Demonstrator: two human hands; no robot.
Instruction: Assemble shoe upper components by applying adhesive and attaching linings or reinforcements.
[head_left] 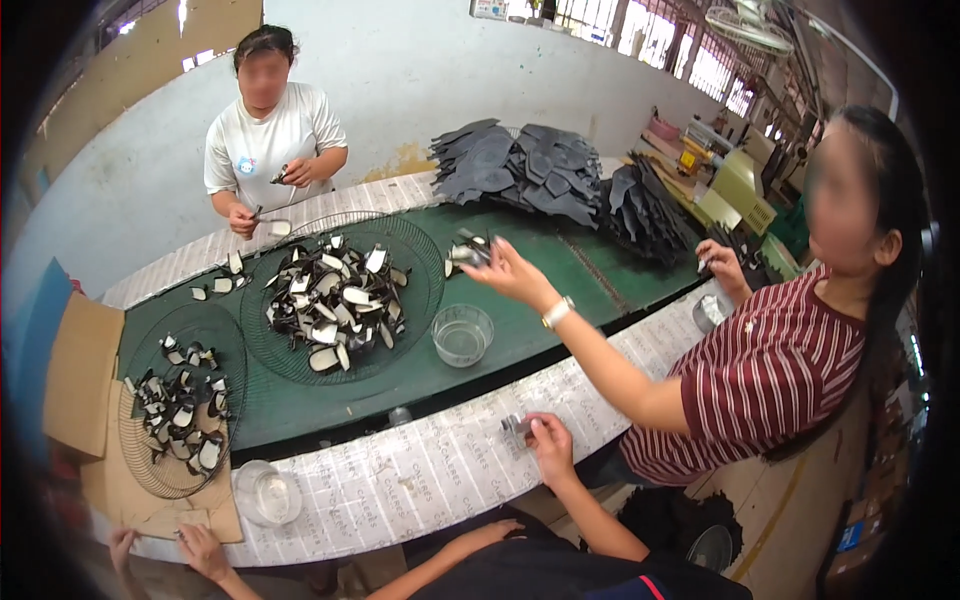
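Centrally, a round dark wire tray (422,262) holds heaped black-and-cream curved pieces (340,300). The right hand (551,448) pinches a small grey object (515,426) over the white-covered table edge (592,415); whether the left hand (495,534), on dark clothing (545,562), is spread I cannot tell.

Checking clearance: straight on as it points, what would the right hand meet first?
Past the small grey piece at its fingers, the right hand would probably meet the clear bowl, though depth is unclear.

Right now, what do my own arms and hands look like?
Your left hand and right hand are ungloved, and your forearms bare. Dark clothing with a thin red stripe shows at the lower edge. Any rings are too small to tell.
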